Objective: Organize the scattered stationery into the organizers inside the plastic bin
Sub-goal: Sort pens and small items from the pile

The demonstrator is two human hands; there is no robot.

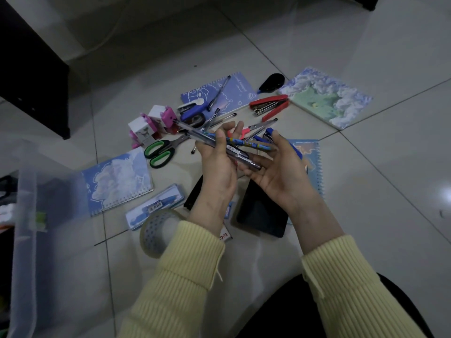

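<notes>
between the two hands, pens [195,134] clamped under the thumb of the left hand [217,167], ends resting across the loose, spread right hand [278,174]. long axis far-left to near-right. plastic bin [24,191] well left of the left hand, so probably its carry.

Likely a home room; pale tiled floor [380,181]; dark furniture [29,69] alongside.

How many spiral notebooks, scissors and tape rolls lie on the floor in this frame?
Spiral notebooks: 4
Scissors, one green-handled and one red-handled: 2
Tape roll: 1
Total: 7
</notes>
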